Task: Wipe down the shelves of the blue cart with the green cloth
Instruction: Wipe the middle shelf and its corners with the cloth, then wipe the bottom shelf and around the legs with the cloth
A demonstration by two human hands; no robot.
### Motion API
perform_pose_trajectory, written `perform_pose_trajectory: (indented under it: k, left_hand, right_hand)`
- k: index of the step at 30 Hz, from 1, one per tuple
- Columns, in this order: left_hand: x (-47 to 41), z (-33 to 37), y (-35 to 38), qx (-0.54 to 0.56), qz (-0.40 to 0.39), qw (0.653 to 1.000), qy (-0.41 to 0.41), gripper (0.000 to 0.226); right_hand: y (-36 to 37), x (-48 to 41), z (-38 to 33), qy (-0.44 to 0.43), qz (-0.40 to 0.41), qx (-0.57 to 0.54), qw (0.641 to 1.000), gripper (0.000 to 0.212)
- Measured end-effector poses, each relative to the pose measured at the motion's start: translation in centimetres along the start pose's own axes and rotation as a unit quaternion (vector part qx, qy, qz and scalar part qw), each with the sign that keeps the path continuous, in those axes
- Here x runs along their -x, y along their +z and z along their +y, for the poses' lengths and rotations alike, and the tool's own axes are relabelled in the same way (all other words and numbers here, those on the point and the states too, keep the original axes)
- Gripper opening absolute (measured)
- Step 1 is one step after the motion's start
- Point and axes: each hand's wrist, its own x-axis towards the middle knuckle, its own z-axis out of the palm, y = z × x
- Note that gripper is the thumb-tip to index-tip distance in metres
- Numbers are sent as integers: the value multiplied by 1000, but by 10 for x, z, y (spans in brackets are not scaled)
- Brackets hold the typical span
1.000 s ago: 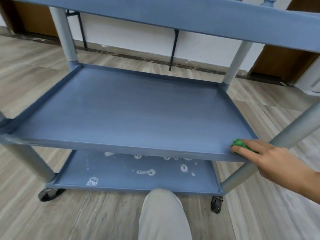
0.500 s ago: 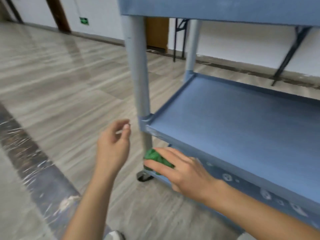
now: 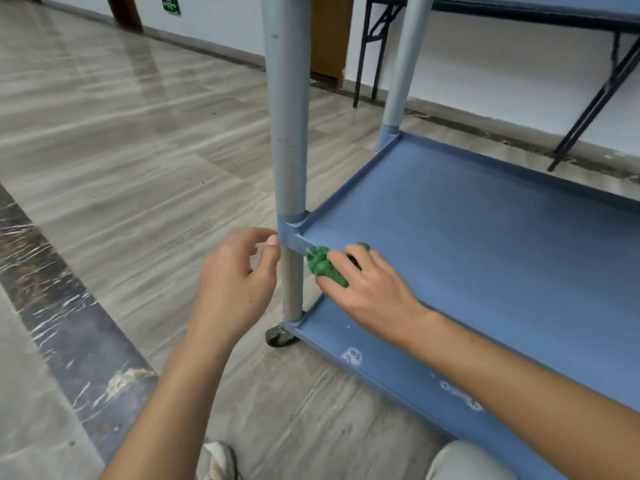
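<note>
The blue cart fills the right half of the view; its middle shelf [image 3: 485, 237] has a raised rim, and the bottom shelf [image 3: 381, 358] below carries white smudges. My right hand [image 3: 367, 292] grips a bunched green cloth [image 3: 323, 263] and holds it against the front rim of the middle shelf, close to the near-left corner. My left hand [image 3: 235, 282] hovers just left of the grey corner post [image 3: 289, 133], fingers loosely curled, thumb tip almost at the blue corner joint, holding nothing.
A black caster [image 3: 278, 336] sits under the near-left corner. Wood-look floor [image 3: 121, 150] spreads to the left with a dark marble strip [image 3: 62, 323]. Black folding-table legs [image 3: 595, 102] stand by the white wall behind. My shoe [image 3: 216, 460] and knee [image 3: 467, 460] are at the bottom edge.
The cloth has travelled from the shelf's right front corner to the left front corner and risen to the middle shelf's rim. My left hand came into view beside the post.
</note>
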Motion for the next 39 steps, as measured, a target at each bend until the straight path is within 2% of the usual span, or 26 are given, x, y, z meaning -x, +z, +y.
perform_pose_trajectory:
  k: [9,17,20,24,25,27,29,30,32,33,34,35,37,39]
  left_hand:
    - [11,17,27,-42,-57,997,30,24]
    - [27,32,69,-43,-131,988,72,17]
    - [36,44,92,-38,-162,980,110,8]
    - [51,55,120,-42,-241,955,168,7]
    - [59,60,130,-31,-275,944,179,8]
    - [77,61,141,-10,-346,921,178,9]
    - [99,63,156,13,-418,892,170,7]
    - [110,65,164,22,-453,877,159,6]
    - [131,71,177,44,-509,848,137,10]
    - [142,77,184,65,-528,838,123,12]
    - [151,84,189,94,-537,832,100,14]
    - [160,91,193,125,-541,828,74,17]
    - [174,103,202,173,-552,815,30,29]
    - [180,112,210,190,-563,804,5,47]
  right_hand:
    - [-52,166,36,4,-63,27,998,30]
    - [-127,341,78,88,-120,62,987,41]
    - [-159,414,92,145,-167,98,970,50]
    - [-203,483,100,249,-259,125,925,63]
    - [-215,496,98,290,-261,110,914,64]
    - [-226,502,88,403,-209,34,890,46]
    - [-241,493,79,540,-124,-91,828,27]
    - [-247,485,76,614,-78,-181,765,22]
    - [-247,463,71,710,14,-386,589,31]
    - [-246,452,70,726,55,-472,497,32]
    - [-244,439,72,726,85,-535,424,33]
    - [-239,428,73,715,106,-585,367,35]
    - [-226,407,73,672,120,-676,278,39]
    - [-208,386,70,615,100,-755,207,46]
